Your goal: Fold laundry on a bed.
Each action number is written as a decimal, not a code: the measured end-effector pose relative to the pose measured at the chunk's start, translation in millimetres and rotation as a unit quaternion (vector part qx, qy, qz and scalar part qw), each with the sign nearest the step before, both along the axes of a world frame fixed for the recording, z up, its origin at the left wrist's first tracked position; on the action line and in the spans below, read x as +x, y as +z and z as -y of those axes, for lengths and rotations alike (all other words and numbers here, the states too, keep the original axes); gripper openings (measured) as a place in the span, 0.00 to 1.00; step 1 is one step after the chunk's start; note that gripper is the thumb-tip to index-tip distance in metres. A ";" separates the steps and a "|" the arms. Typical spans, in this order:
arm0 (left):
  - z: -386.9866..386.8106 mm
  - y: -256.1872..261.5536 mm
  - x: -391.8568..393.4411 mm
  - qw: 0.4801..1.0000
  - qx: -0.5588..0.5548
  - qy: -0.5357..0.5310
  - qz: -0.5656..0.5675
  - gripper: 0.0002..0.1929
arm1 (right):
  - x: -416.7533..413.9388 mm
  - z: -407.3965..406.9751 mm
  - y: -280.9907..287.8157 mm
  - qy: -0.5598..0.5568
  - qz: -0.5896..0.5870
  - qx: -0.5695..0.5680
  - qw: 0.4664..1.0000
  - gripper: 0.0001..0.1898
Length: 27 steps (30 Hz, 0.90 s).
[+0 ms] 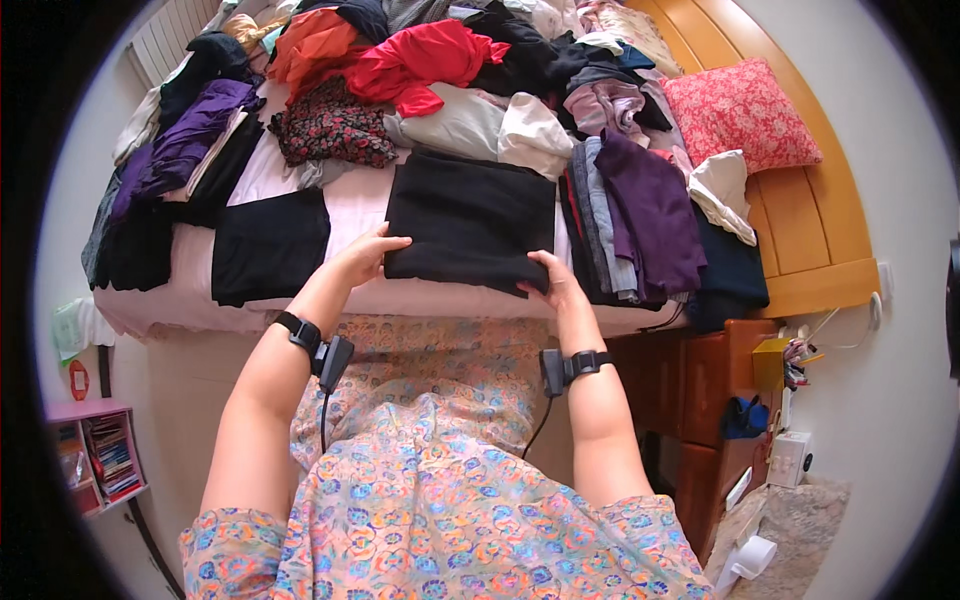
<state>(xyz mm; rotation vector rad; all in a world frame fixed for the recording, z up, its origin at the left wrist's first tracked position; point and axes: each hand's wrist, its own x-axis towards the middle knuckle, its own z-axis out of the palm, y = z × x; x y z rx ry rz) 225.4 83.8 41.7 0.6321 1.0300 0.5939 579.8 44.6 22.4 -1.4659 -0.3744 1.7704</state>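
Note:
A folded black garment [472,217] lies at the near edge of the bed, in front of me. My left hand [367,251] grips its left side, with the thumb on top and the fingers hidden beneath. At its near right corner, my right hand [553,279] holds the cloth between thumb and fingers. To the left, another folded black garment [271,244] rests flat on the pink sheet [352,202]. Close by on the right stands a row of folded clothes, with grey-blue garments [600,225] beside a purple one [652,217].
Loose clothes are heaped across the far side, among them a red garment [427,64] and a floral one [334,124]. A red patterned pillow [742,112] leans against the wooden headboard [806,217]. A wooden cabinet [701,390] stands at right, a small bookshelf [97,457] at left.

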 end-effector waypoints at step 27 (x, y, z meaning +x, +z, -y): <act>11.3 6.4 3.4 0.983 0.058 -0.076 -0.155 0.54 | -7.3 -12.6 -5.3 -0.030 0.145 0.010 0.989 0.31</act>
